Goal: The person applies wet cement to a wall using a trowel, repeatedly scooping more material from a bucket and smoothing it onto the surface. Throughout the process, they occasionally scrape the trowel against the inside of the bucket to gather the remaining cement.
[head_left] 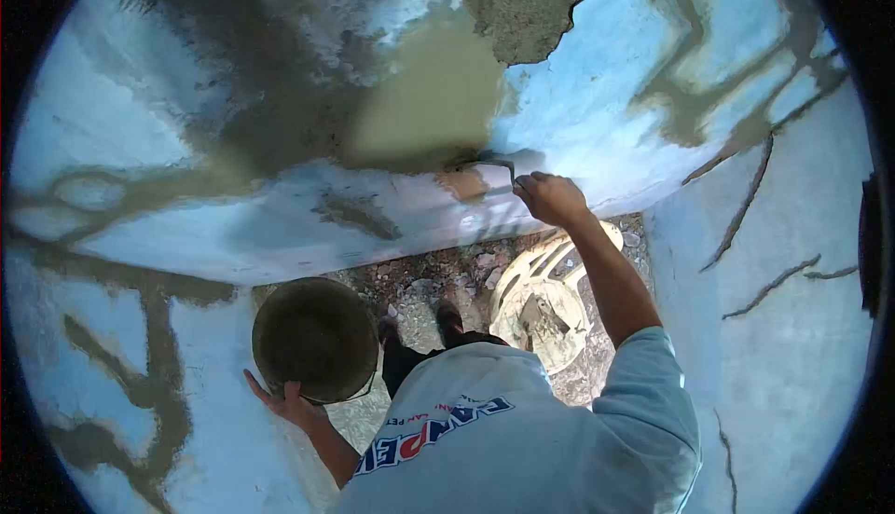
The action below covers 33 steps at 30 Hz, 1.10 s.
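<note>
- We see the right hand point(552, 199) closed around the handle end of a trowel point(501, 164), whose thin blade lies at the lower part of the wall point(578, 113), just beside a damp plaster patch point(424, 95).
- Our left hand point(295, 406) is at the near side of the bucket point(315, 339), thumb against it and other fingers stretched outward; we cannot tell how firmly it grips.
- The handle is mostly covered by our right fingers, and the blade is seen nearly edge-on. The bucket's inside is too dark for us to make out its contents.
- Our shirt point(522, 430) covers part of the ground point(424, 276), and the right forearm crosses the near right side of the pale plastic chair point(557, 346). A muddy tool on the seat point(541, 323) is unclear to us.
- The bucket's far rim sits close to the wall's lower edge. Between bucket and chair we see our shoes point(449, 316) on rubble. Right of our right hand, the wall runs openly to its corner.
</note>
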Each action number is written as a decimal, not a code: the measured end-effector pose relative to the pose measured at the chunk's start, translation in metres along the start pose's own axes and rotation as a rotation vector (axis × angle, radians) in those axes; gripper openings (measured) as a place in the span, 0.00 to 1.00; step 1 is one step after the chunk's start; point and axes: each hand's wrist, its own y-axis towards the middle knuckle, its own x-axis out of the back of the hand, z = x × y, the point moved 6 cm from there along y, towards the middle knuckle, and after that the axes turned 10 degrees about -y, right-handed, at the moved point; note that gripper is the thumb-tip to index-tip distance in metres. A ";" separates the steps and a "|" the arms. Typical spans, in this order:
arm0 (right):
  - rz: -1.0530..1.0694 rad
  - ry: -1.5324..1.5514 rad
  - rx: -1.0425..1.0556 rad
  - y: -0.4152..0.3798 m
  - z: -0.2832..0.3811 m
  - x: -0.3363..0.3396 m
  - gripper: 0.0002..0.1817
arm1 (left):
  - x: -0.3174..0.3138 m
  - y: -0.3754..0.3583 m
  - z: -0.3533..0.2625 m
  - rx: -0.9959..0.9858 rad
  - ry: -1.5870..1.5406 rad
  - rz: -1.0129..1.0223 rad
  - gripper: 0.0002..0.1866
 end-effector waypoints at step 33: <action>0.033 -0.131 0.014 -0.015 0.002 -0.047 0.16 | 0.046 -0.003 0.026 0.012 0.123 -0.076 0.53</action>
